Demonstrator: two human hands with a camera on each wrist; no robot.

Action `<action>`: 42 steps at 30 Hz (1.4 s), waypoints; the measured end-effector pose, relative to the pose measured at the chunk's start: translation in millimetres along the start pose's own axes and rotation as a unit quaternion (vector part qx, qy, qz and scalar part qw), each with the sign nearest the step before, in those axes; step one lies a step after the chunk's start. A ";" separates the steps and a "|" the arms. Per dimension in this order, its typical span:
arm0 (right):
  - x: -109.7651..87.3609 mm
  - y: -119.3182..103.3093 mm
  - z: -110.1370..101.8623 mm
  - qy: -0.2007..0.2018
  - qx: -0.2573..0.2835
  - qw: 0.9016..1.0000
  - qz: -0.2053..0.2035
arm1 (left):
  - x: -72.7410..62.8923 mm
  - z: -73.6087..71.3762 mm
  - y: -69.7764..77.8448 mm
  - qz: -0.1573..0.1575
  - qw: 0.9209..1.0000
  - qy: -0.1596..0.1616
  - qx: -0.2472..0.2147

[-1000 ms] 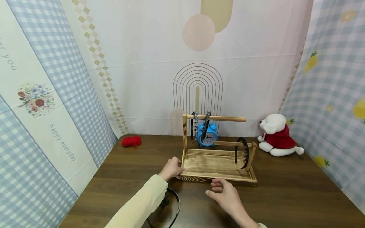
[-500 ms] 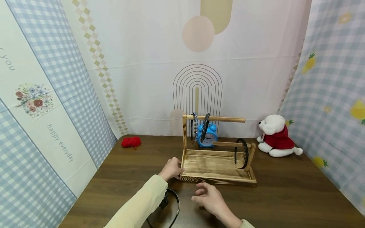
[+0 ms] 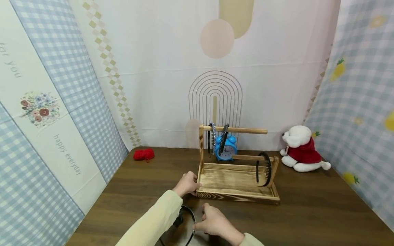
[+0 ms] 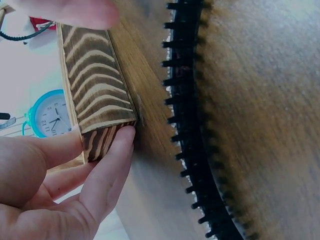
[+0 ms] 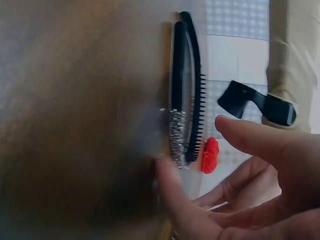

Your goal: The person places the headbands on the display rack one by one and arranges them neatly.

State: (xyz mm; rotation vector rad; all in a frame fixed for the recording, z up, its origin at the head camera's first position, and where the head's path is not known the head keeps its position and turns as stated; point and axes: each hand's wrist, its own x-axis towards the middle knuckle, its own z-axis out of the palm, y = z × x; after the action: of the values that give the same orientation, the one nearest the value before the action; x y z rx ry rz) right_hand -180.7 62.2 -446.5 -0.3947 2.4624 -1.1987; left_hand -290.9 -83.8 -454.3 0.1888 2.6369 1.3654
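Observation:
My left hand [image 3: 186, 184] grips the left front corner of a wooden headband rack [image 3: 227, 181], and the left wrist view has its fingers around the striped wood. On the table just in front of the rack lies a black toothed headband [image 5: 177, 75] with a silver glittery stretch. My right hand [image 3: 215, 221] is at that headband's right side, thumb and fingers spread apart, with the band between them in the right wrist view. Glittery headbands [image 3: 223, 140] hang on the rack's upper bar. Another black headband [image 3: 268, 171] hangs on the lower bar.
Behind the rack stands a blue alarm clock [image 3: 226, 150]. A red yarn bundle [image 3: 143, 154] lies at the back left of the table. A white plush dog [image 3: 298, 136] in a red garment sits at the back right. Patterned cloths hang around the table.
My right hand has moved left and toward me, from the rack's front edge to the headband on the table. The left hand has stayed on the rack's corner.

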 end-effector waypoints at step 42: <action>-19.5 20.6 -10.1 0.001 0.201 0.979 0.026 | -2.9 0.5 2.3 0.007 1.000 0.006 0.011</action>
State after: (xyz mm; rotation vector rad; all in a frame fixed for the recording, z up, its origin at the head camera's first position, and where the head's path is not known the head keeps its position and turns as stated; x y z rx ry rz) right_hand -169.5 89.3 -453.2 -0.2132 2.1413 -1.6251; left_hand -288.0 -82.6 -452.4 0.2022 2.6671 1.3458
